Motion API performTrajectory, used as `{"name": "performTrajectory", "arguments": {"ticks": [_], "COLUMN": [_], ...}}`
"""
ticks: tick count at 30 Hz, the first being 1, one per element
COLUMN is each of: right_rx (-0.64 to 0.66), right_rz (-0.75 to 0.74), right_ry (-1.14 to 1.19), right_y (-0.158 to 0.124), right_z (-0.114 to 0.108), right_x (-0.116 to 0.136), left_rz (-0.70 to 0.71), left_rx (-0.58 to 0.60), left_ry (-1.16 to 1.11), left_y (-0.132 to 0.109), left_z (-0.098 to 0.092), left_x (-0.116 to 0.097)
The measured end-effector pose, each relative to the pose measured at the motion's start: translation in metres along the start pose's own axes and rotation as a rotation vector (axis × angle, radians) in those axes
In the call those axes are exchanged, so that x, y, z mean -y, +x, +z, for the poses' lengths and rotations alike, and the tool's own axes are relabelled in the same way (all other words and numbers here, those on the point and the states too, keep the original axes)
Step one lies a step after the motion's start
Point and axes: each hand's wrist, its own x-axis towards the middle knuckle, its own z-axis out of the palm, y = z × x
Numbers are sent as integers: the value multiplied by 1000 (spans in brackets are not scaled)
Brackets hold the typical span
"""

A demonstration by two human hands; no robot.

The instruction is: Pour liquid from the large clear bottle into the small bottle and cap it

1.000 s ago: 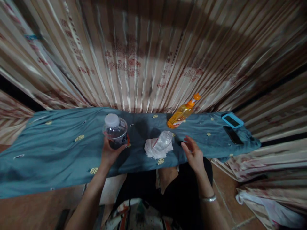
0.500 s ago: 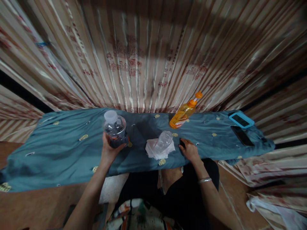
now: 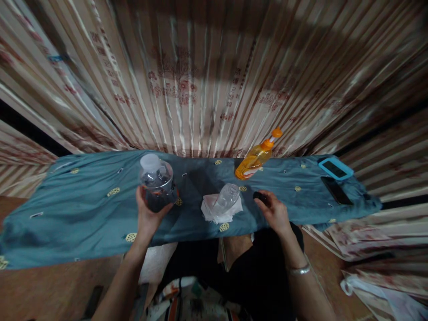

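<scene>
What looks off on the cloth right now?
Nothing is spilled or broken. The clear cup stands on a crumpled white tissue on the blue cloth. It leans like the orange bottle, probably only the lens.

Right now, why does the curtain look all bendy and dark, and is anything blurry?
In the head view, the wide lens bows the striped curtain and the blue cloth; the light is dim, with a broad shadow across the curtain's top; the edges smear, while the clear bottle in the left hand and the orange bottle look fairly sharp.
</scene>
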Motion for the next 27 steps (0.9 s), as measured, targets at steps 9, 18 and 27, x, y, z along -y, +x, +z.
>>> {"name": "performTrajectory", "arguments": {"ticks": [9,18,27], "right_rx": [241,563,518], "right_rz": [-443,-631,-565], "right_ry": [12,-414,-675], "right_y": [20,54,48], "right_z": [-62,-69,-69], "right_x": [113,167,183], "left_rz": [269,53,123], "left_rx": [403,700,671], "left_ry": [21,-388,-402], "left_y": [-73,-52,-54], "left_z": [27,126,131], "left_x": [-63,-97,-91]}}
